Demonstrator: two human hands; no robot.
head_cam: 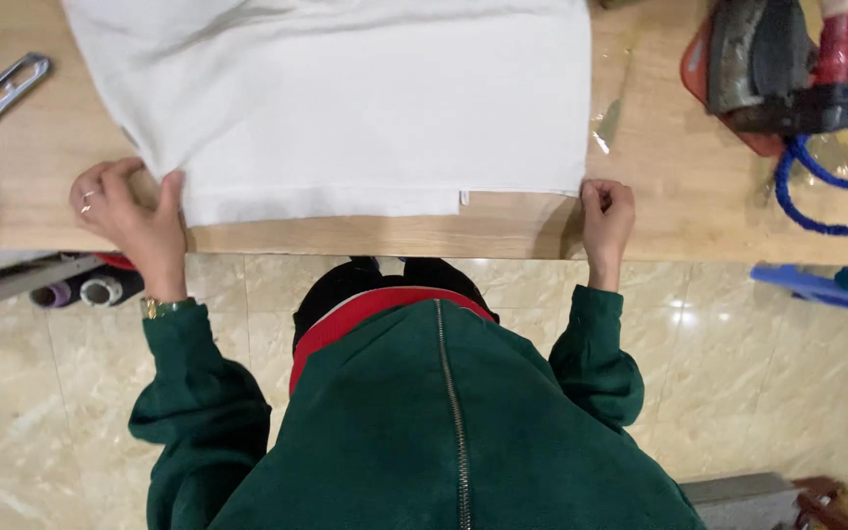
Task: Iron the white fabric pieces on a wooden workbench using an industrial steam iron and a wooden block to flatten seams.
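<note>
STEP: I judge squaring the folded white garment (pixel 375 108) | left hand (pixel 130 211) pinches lower-left corner | right hand (pixel 608 216) pinches lower-right corner | NEXT: even tension from both hands.

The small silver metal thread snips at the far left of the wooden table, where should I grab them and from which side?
Probably by the looped handle end of the small silver thread snips, coming from the upper right. They lie flat and diagonal on the wooden table, with the pointed blades toward the left edge, so the rounded loop looks like the safer, wider part to pinch.
</note>
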